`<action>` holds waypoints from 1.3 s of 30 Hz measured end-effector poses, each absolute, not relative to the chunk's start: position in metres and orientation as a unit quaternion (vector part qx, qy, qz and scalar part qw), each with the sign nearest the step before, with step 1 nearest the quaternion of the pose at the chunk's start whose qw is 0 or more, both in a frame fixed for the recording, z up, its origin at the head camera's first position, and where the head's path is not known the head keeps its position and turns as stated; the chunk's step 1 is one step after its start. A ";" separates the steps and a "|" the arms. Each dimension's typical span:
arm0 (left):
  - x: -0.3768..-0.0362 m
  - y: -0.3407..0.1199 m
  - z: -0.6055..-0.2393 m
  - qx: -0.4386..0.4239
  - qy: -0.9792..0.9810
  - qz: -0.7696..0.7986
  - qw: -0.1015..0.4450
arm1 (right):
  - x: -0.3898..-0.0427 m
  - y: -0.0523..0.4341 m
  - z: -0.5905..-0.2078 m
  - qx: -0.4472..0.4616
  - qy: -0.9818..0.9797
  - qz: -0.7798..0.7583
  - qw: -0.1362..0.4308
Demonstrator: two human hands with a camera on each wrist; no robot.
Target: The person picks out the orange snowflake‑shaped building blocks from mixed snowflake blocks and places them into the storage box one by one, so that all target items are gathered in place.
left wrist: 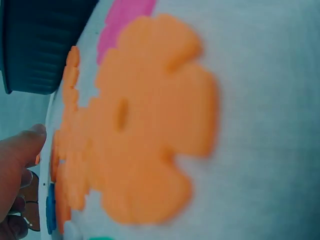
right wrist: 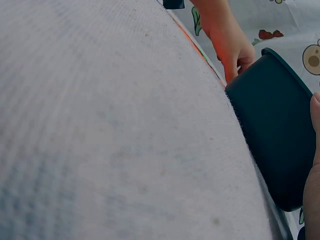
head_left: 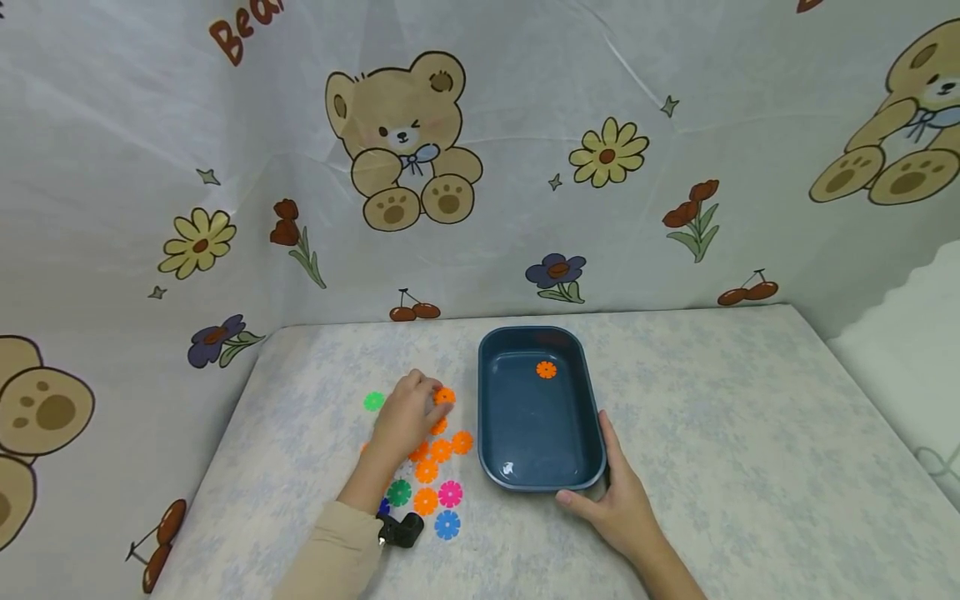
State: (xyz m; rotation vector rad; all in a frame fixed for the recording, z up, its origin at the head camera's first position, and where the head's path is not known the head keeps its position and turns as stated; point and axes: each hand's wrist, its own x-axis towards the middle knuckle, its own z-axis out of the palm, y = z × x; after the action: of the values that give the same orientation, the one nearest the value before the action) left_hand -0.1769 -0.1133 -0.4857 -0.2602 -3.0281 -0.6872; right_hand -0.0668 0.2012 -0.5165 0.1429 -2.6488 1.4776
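1. We see the blue rectangular tub (head_left: 542,433) between the two hands: to the right of the left hand (head_left: 405,415) and up against the right hand (head_left: 621,500), which is the nearer of the two.
2. Its long axis runs away from us, so its long left wall faces the left hand across a narrow strip of surface (head_left: 720,433).
3. At the left hand, we see thumb and index finger on either side of an orange flower-shaped disc (head_left: 445,395), with a short way to the right from there to the tub's rim. We cannot tell whether the fingertips pinch the disc or only stand around it.
4. Our right hand grips the tub's near right corner, its thumb at the near end wall and its fingers along the long right wall.
5. Loose orange discs (head_left: 441,451) lie between the left hand and us, slightly to that hand's right. Closer to us still are a dark green disc (head_left: 399,492), a pink disc (head_left: 450,493) and a light blue disc (head_left: 447,525).
6. A light green disc (head_left: 373,402) lies to the left of the left hand, on the side away from the tub.
7. Inside the tub, beyond the right hand and towards the far end, we see a single orange disc (head_left: 546,370).
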 end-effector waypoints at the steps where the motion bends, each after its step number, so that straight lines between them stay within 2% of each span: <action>1: -0.177 -0.114 -0.485 -0.084 -0.972 -0.220 0.019 | -0.067 0.201 -0.517 0.047 -0.871 0.487 0.053; 7: -0.173 -0.116 -0.474 -0.078 -0.963 -0.253 0.056 | -0.066 0.202 -0.518 0.048 -0.872 0.484 0.053; 12: -0.171 -0.110 -0.458 -0.079 -0.950 -0.296 0.067 | -0.065 0.203 -0.517 0.048 -0.871 0.487 0.050; 21: -0.173 -0.075 -0.423 -0.122 -0.921 -0.367 0.048 | -0.066 0.202 -0.517 0.057 -0.858 0.508 0.040; 29: -0.181 -0.034 -0.404 -0.174 -0.922 -0.344 0.034 | -0.066 0.202 -0.516 0.055 -0.861 0.504 0.042; 39: -0.199 0.006 -0.410 -0.206 -0.921 -0.330 -0.002 | -0.067 0.201 -0.514 0.051 -0.865 0.498 0.037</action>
State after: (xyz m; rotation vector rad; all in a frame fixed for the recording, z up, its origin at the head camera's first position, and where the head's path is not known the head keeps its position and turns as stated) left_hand -0.1991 0.0055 -0.4101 -0.6476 -2.8979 -1.0365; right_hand -0.0673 0.2008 -0.5140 0.1568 -2.6559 1.5276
